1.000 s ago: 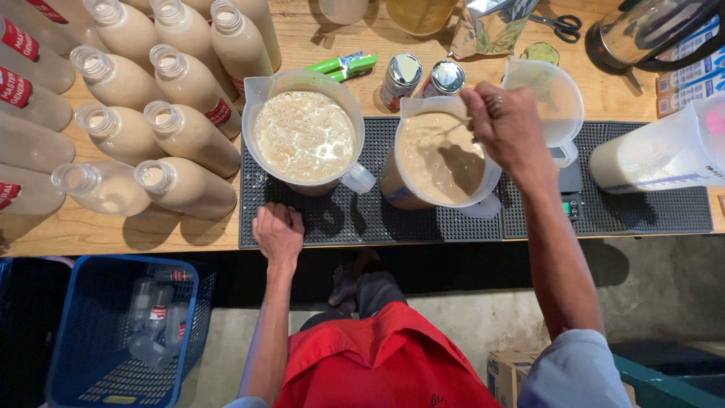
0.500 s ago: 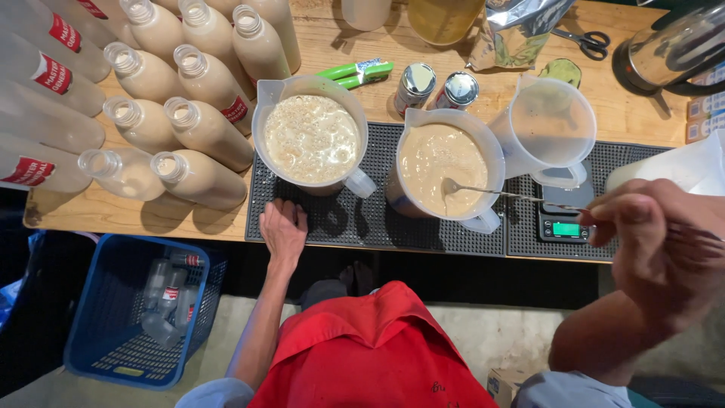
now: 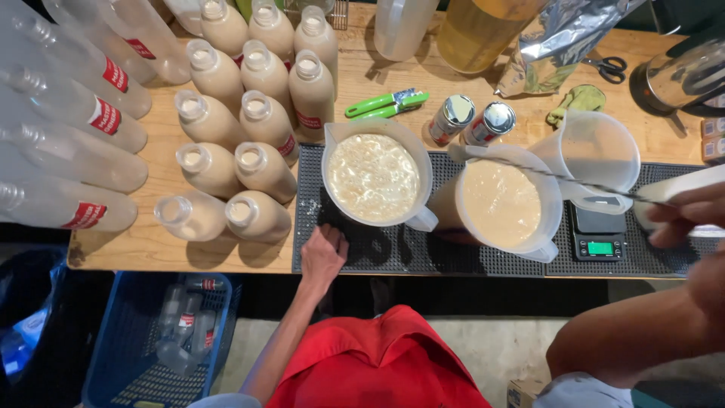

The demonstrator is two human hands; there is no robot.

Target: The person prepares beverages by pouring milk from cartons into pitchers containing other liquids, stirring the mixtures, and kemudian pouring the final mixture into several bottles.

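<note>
My left hand rests as a loose fist on the black ribbed mat, just below a plastic jug of frothy beige liquid. My right hand is at the right edge, gripping a long thin metal stirrer held level above a second jug of smooth beige liquid. An almost empty clear jug stands behind a small digital scale.
Filled beige bottles and empty clear bottles crowd the left of the wooden counter. Two cans, a green opener, scissors and a foil bag lie behind. A blue crate of bottles sits below.
My right hand drew the stirrer out of the smooth-liquid jug and moved right. The stirrer now lies level above the jugs. The left hand stayed on the mat.
</note>
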